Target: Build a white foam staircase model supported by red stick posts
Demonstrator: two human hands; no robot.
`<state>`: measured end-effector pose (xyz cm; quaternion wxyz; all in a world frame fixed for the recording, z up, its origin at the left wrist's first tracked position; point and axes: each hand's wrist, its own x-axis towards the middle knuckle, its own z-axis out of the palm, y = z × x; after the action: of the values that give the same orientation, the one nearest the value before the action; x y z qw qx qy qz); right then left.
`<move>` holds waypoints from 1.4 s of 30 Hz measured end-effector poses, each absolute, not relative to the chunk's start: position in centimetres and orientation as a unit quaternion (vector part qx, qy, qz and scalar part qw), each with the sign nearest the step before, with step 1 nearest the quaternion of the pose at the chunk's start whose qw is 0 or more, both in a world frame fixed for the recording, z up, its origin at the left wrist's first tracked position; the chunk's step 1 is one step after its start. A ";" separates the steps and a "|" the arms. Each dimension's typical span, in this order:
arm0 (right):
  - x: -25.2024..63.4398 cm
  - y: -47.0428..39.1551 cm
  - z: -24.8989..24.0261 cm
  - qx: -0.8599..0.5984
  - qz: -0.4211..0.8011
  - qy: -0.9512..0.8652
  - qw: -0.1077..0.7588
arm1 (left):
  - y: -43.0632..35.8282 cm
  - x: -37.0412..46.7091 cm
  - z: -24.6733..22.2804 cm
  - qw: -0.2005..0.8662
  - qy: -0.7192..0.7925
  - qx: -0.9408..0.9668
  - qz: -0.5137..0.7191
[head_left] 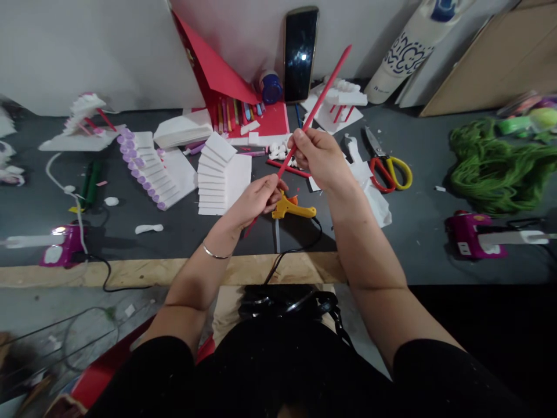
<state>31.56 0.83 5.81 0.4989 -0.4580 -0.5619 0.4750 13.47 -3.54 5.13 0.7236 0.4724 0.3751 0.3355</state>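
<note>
A long thin red stick [327,83] slants up to the right above the table, held in both hands. My right hand [314,154] pinches it around its middle, and my left hand [261,197] is closed on its lower part, with the lower tip showing below the fingers. Just under my hands lies a yellow glue gun [293,208] with a black cable. Another red stick [289,168] rests on the table behind them, near a pile of small white pieces [278,151]. To the left stands a fan of white steps [214,177].
Scissors [385,165] and crumpled white paper [375,194] lie right of my right hand. A phone [300,55] leans upright at the back beside a bottle [407,52]. Green yarn [500,165] is far right; a purple-edged stair model [145,168] sits left.
</note>
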 end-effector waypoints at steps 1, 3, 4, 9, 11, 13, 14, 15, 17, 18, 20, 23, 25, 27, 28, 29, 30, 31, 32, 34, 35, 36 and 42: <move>31.6 0.8 5.8 -0.455 0.477 -0.565 0.497 | -3.6 13.5 5.1 0.726 0.372 0.471 0.335; 31.7 0.8 5.8 -0.453 0.478 -0.568 0.493 | -3.7 13.7 5.2 0.722 0.375 0.469 0.342; 31.7 0.7 5.8 -0.454 0.478 -0.569 0.492 | -3.8 13.7 5.2 0.720 0.379 0.468 0.344; 32.0 1.0 5.8 -0.455 0.484 -0.557 0.499 | -3.5 13.5 5.3 0.757 0.383 0.426 0.315; 32.4 1.1 5.9 -0.461 0.486 -0.545 0.504 | -3.1 13.2 5.1 0.780 0.380 0.403 0.292; 32.7 1.2 6.0 -0.467 0.488 -0.537 0.505 | -2.8 12.8 4.9 0.795 0.374 0.388 0.279; 32.8 1.2 6.1 -0.469 0.488 -0.536 0.504 | -2.7 12.7 4.8 0.799 0.370 0.385 0.278; 32.9 1.2 6.1 -0.469 0.489 -0.537 0.503 | -2.7 12.6 4.7 0.801 0.364 0.385 0.277; 32.9 1.1 6.1 -0.467 0.489 -0.541 0.500 | -2.7 12.4 4.4 0.807 0.353 0.391 0.269; 32.8 1.1 6.0 -0.466 0.489 -0.542 0.500 | -2.8 12.4 4.3 0.809 0.347 0.393 0.266; 32.6 1.0 6.0 -0.465 0.490 -0.541 0.501 | -2.9 12.4 4.1 0.814 0.333 0.394 0.266; 32.3 0.8 6.1 -0.467 0.495 -0.537 0.498 | -3.1 12.5 3.9 0.824 0.300 0.398 0.270; 32.4 0.8 6.2 -0.469 0.498 -0.536 0.495 | -3.2 12.7 4.0 0.824 0.289 0.405 0.271; 32.6 0.8 6.4 -0.475 0.496 -0.532 0.496 | -3.3 13.0 4.1 0.820 0.292 0.409 0.273; 32.7 0.8 6.4 -0.480 0.493 -0.530 0.496 | -3.4 13.1 4.2 0.819 0.296 0.410 0.273; 32.9 0.9 6.4 -0.485 0.490 -0.528 0.496 | -3.5 13.2 4.3 0.818 0.299 0.410 0.270; 33.1 1.0 6.4 -0.488 0.488 -0.527 0.496 | -3.6 13.3 4.4 0.818 0.305 0.410 0.264; 33.3 1.1 6.4 -0.490 0.487 -0.526 0.496 | -3.7 13.3 4.5 0.818 0.311 0.410 0.256; 33.5 1.2 6.4 -0.492 0.487 -0.524 0.496 | -3.7 13.4 4.6 0.818 0.317 0.410 0.249; 33.8 1.4 6.3 -0.495 0.486 -0.520 0.500 | -3.8 13.4 4.6 0.817 0.322 0.412 0.241; 33.9 1.5 6.3 -0.496 0.484 -0.518 0.502 | -3.8 13.4 4.5 0.818 0.318 0.414 0.242; 34.0 1.5 6.3 -0.497 0.482 -0.517 0.503 | -3.9 13.4 4.5 0.819 0.310 0.416 0.245; 33.9 1.3 6.2 -0.499 0.491 -0.522 0.487 | -4.0 13.7 4.4 0.813 0.325 0.406 0.262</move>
<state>33.91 1.29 6.23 0.4874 -0.4986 -0.5222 0.4910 13.73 -3.96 4.36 0.8131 0.4061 0.3247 0.2618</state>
